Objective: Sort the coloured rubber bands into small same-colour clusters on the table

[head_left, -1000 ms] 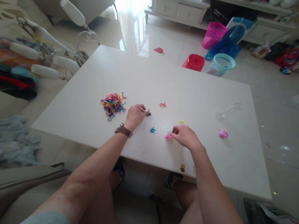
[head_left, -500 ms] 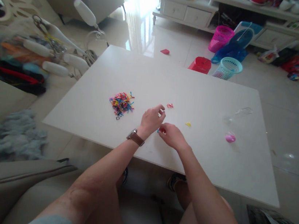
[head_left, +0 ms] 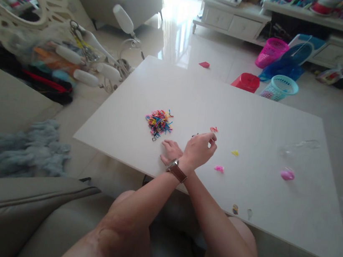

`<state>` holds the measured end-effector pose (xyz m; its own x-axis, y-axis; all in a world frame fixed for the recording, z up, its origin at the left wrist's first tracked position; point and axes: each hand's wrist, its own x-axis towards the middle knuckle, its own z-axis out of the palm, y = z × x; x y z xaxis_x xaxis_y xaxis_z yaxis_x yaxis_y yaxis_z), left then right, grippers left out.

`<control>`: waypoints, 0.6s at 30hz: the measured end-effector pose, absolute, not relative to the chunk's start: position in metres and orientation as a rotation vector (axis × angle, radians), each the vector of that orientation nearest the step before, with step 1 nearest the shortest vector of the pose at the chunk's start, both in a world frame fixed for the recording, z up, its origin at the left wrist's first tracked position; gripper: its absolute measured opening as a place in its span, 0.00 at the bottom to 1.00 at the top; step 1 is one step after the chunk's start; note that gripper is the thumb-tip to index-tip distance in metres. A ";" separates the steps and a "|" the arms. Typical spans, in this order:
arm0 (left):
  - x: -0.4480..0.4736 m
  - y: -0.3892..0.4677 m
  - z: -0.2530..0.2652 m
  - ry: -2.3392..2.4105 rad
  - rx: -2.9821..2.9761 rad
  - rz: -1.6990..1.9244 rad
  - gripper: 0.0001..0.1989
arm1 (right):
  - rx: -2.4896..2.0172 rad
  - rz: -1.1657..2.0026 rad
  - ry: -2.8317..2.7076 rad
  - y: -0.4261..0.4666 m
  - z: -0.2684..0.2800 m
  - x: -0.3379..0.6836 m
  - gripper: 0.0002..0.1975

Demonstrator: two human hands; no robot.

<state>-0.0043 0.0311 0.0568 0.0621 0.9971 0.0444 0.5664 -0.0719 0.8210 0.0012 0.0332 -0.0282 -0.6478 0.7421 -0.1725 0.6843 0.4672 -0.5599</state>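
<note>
My left hand (head_left: 199, 149), with a brown-strapped watch (head_left: 177, 170) on its wrist, is over the middle of the table. Its thumb and fingertips curl together beside a few red rubber bands (head_left: 214, 129); whatever they may pinch is too small to make out. Passing beneath the left wrist, my right hand (head_left: 172, 150) reaches leftward with thumb and fingers apart, close to the tabletop. Just beyond it lies a pile of small multicoloured rubber bands (head_left: 159, 122). A dark band (head_left: 195, 135) shows behind the left hand. Pink bands (head_left: 219, 169) and yellow bands (head_left: 234, 153) form small groups to the right.
On the white table (head_left: 272, 129) a pink-purple rounded object (head_left: 287, 174) and a clear plastic piece (head_left: 310, 143) lie at the right. Two small flat pieces, one a yellow figure (head_left: 235, 209), are near the front edge. A red bin (head_left: 246, 82) and turquoise basket (head_left: 280, 88) stand beyond.
My right hand has moved left, crossing under my left wrist, and its fingers have spread. The left hand has shifted towards the red bands. The pink bands have come into sight, and the view has turned left.
</note>
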 end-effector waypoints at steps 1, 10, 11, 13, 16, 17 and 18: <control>-0.005 0.029 0.058 1.562 1.714 0.867 0.09 | -1.267 0.946 -2.616 0.029 -0.030 -0.005 0.33; -0.010 0.025 0.058 1.557 1.685 0.897 0.08 | -1.401 0.907 -2.500 0.010 -0.038 -0.044 0.29; -0.010 0.026 0.057 1.558 1.682 0.900 0.08 | -1.399 0.902 -2.495 0.010 -0.039 -0.045 0.29; -0.009 0.027 0.057 1.555 1.684 0.905 0.08 | -1.386 0.905 -2.492 0.011 -0.039 -0.044 0.30; -0.009 0.028 0.057 1.553 1.671 0.920 0.08 | -1.371 0.925 -2.482 0.012 -0.037 -0.041 0.30; -0.008 0.028 0.057 1.551 1.662 0.925 0.08 | -1.373 0.931 -2.472 0.012 -0.037 -0.040 0.29; -0.008 0.028 0.057 1.549 1.653 0.928 0.08 | -1.374 0.938 -2.462 0.012 -0.036 -0.039 0.29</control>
<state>-0.0078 0.0282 0.0574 0.0375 0.9981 0.0487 0.5135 -0.0611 0.8559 -0.0388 0.0122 -0.0365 -0.5609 0.8143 -0.1492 0.7072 0.3777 -0.5976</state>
